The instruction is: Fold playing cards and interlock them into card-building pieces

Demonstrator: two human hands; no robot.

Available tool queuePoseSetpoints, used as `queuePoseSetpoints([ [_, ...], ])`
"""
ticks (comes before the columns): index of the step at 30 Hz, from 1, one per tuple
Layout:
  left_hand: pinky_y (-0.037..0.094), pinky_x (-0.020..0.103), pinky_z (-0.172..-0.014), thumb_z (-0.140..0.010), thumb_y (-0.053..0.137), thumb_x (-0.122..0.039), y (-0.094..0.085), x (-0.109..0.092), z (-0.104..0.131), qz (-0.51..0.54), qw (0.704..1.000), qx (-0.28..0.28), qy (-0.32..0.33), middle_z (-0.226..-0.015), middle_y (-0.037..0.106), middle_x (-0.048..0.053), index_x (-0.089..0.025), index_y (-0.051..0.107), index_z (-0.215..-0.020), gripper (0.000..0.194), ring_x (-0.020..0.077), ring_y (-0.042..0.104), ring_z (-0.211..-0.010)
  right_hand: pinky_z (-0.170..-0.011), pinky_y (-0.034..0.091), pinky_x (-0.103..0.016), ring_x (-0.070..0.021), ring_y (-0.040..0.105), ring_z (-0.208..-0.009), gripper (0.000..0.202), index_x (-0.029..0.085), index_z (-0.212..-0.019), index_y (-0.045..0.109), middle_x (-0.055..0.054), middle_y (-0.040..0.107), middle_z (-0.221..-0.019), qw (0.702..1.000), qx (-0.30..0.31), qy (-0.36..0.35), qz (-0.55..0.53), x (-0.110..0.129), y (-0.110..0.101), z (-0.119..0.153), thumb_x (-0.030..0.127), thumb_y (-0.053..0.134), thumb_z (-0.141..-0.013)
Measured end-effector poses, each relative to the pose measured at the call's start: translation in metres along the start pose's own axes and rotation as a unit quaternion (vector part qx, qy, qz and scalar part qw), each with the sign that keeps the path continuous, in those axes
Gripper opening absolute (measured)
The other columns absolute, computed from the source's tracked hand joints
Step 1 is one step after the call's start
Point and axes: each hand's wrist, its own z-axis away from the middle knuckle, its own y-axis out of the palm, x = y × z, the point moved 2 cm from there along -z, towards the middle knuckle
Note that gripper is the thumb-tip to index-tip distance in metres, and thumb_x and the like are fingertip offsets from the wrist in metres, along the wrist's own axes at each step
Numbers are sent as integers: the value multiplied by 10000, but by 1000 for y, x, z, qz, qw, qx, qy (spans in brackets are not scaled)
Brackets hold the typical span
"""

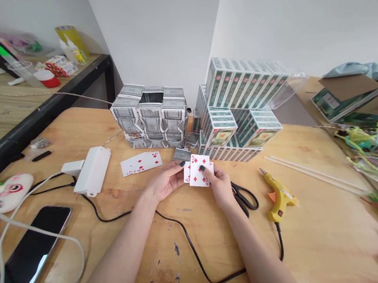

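My left hand (167,181) is closed on the left edge of some playing cards, its thumb on top. In my right hand (220,185) the same few playing cards (199,178) are pinched, with a five of diamonds uppermost and another red card partly hidden behind it. Left of my hands a fanned row of diamond cards (141,163) lies face up. Just beyond my fingers rests a face-down card (181,154). Farther back stands a box built of folded playing cards (151,118), with a dark square opening on top.
Stacked green-and-white card boxes (238,114) stand at the back right. Black scissors (244,197) and a yellow glue gun (277,197) lie right of my right arm, near white glue sticks (312,174). A white power strip (93,170), black cable and phone (30,252) occupy the left.
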Motion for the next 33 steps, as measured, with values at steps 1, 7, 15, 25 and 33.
queuePoseSetpoints([
  [1, 539, 255, -705, -765, 553, -67, 1, 0, 0, 0, 1000, 5, -2, -816, 658, 55, -119, 583, -829, 88, 141, 637, -759, -565, 427, -256, -156, 576, -613, 297, 158, -769, 612, -34, 662, -731, 1000, 1, -2, 4, 0, 0, 0, 439, 637, -676],
  [7, 537, 255, -699, -772, 541, -63, 1, 1, 1, 2, 1000, 6, -6, -812, 668, 64, -108, 595, -822, 86, 142, 636, -745, -541, 407, -243, -136, 533, -577, 277, 158, -750, 603, -21, 632, -691, 1000, -2, -9, 19, -1, -1, 0, 425, 636, -683],
  [15, 522, 232, -711, -754, 557, -47, -2, 3, 1, -3, 1000, 13, -10, -781, 675, 69, -93, 622, -793, 89, 130, 635, -721, -527, 400, -241, -136, 525, -564, 280, 161, -740, 595, -18, 626, -680, 999, 6, -19, 37, 0, 0, 1, 437, 613, -699],
  [25, 526, 220, -702, -735, 593, -53, -4, 6, -1, 6, 1000, 11, 2, -744, 665, 46, -99, 622, -789, 76, 113, 629, -686, -540, 413, -248, -148, 553, -597, 271, 164, -752, 600, -25, 647, -714, 998, 22, -34, 51, 1, 1, 0, 432, 601, -710],
  [33, 525, 227, -689, -745, 567, -43, -1, 5, 0, 14, 1000, -3, 8, -727, 660, 46, -102, 612, -757, 75, 113, 622, -663, -517, 414, -247, -159, 568, -598, 301, 164, -739, 601, -28, 656, -699, 998, 28, -13, 60, 1, 1, 0, 463, 600, -699],
])
